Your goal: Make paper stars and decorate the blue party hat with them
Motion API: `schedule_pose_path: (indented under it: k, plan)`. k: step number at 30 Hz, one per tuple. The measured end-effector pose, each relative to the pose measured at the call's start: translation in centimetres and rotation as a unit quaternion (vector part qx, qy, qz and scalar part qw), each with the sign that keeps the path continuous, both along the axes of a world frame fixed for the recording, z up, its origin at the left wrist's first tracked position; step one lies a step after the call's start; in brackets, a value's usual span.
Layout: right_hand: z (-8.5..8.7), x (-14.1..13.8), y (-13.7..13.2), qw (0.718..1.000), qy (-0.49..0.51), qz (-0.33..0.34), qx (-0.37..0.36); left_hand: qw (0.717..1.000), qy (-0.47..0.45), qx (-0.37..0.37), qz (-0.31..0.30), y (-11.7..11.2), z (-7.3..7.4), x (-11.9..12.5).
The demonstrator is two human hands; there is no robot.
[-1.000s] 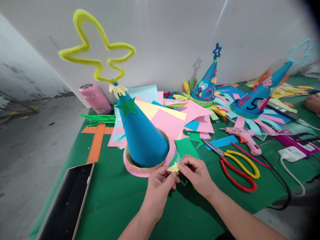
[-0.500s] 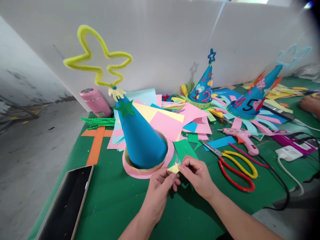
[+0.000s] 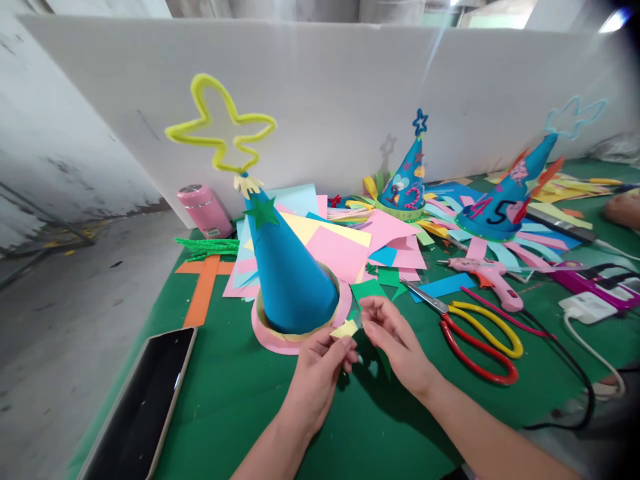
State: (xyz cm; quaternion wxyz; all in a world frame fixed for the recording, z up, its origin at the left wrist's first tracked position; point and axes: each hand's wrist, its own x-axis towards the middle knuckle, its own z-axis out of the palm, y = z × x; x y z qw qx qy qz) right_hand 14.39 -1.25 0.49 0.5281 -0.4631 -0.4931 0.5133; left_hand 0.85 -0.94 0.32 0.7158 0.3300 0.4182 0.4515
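Note:
Between thumb and fingers, my left hand (image 3: 320, 370) pinches a small pale yellow paper piece (image 3: 345, 329). My right hand (image 3: 397, 340) is just to its right, apart from the paper, its fingers loosely curled and parted with nothing visible in them. Behind my left hand stands a blue paper cone hat (image 3: 295, 280) with a pink brim (image 3: 265, 339). It bears a green star (image 3: 261, 212) near the top, a cream fringe (image 3: 247, 184) and a yellow pipe-cleaner star (image 3: 220, 127) at the tip.
Scissors (image 3: 480, 333) and a pink glue gun (image 3: 493, 277) lie at right, with cables beyond. A phone (image 3: 140, 400) lies at left. Coloured paper (image 3: 340, 247), a pink bottle (image 3: 205, 212) and two decorated hats (image 3: 406, 177) stand behind. Another person's hand (image 3: 625, 208) is far right.
My right hand has let go of the yellow paper and drawn slightly away. My left hand still holds it. The camera view has tilted up a little.

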Motion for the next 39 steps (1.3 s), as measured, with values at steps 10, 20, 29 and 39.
schedule_pose_path:
  k: [10,20,29,39]
  plan:
    - [1.7,0.8,2.4,0.992,-0.055,0.110,0.026,0.996,0.053,0.075,-0.018,1.0,1.1,1.4]
    - [-0.5,1.4,3.4,0.991,-0.070,0.114,0.033,0.993,0.092,0.075,-0.016,2.5,-0.4,1.4]
    - [-0.3,1.8,2.7,0.976,-0.178,0.072,0.102,0.998,0.042,0.044,-0.015,2.1,-0.2,1.0]
    - [-0.7,1.4,2.2,0.981,-0.153,0.091,0.078,0.999,0.015,0.024,-0.025,1.2,-0.5,1.0]
